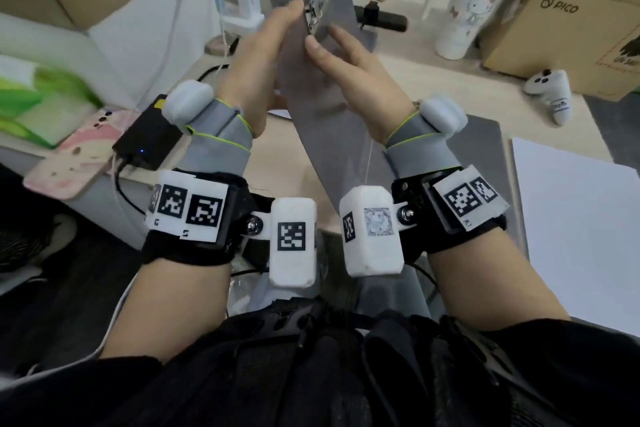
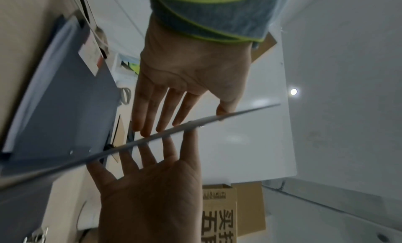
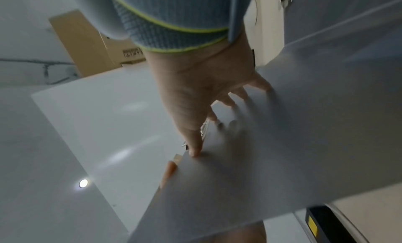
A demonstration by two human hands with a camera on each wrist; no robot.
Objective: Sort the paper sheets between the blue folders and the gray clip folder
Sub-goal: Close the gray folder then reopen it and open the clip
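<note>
The gray clip folder (image 1: 322, 80) was raised off the table (image 1: 415, 80), standing nearly on edge between the two hands at the centre of the head view, its metal clip (image 1: 317, 3) at the upper end. The left hand (image 1: 266, 55) lay flat against the folder's left face, fingers straight, thumb up beside the clip. The right hand (image 1: 349, 62) pressed the opposite face with extended fingers, thumb toward the near edge. The left wrist view showed both palms facing each other with the thin board (image 2: 152, 138) sandwiched between straight fingers; neither hand was curled around it. In the right wrist view the right hand's thumb (image 3: 193, 143) rested at the board's edge beside the clip.

A stack of white paper sheets (image 1: 571, 218) lay on the table to the right, partly over a gray folder (image 1: 485, 135). A white bottle (image 1: 464, 3), a white controller (image 1: 550, 90) and a cardboard box (image 1: 571, 28) stood at the far right. A black box (image 1: 149, 135) and a pink phone (image 1: 76, 156) lay at the left.
</note>
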